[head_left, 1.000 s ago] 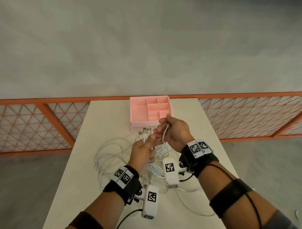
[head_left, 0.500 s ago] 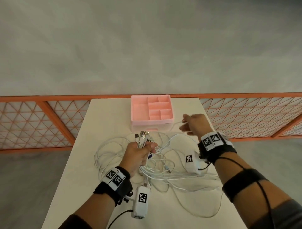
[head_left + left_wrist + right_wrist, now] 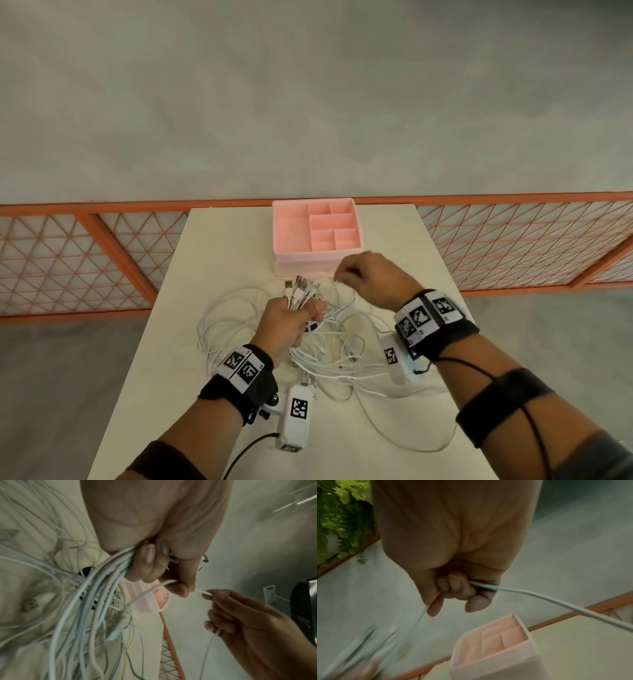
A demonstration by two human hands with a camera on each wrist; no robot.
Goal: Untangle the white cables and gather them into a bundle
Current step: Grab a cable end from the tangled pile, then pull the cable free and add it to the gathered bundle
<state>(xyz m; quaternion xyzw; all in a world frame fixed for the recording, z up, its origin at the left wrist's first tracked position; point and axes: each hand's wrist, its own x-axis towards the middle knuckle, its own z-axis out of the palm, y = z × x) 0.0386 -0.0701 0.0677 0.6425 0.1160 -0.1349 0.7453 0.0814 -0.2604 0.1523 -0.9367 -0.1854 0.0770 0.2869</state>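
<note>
White cables [image 3: 329,346] sprawl mid-table; the left hand [image 3: 287,325] fists their plug ends, while the right hand [image 3: 370,277], back from 2 o'clock, pinches one strand. Left wrist: fingers [image 3: 147,561] clamp cables. Right wrist: fingertips [image 3: 453,586] pinch a cable [image 3: 556,601] above the pink organizer [image 3: 496,649].

A bare indoor recording space — plain grey wall [image 3: 308,85], orange lattice railing [image 3: 513,236], one cream table [image 3: 233,246] — with foliage [image 3: 339,513] beyond.

Loose white cables [image 3: 329,356] sprawl across the middle of the table [image 3: 219,260], blocking low passes there. The pink organizer [image 3: 317,236] stands at the far edge. Bare tabletop lies far left, far right, and near left.
</note>
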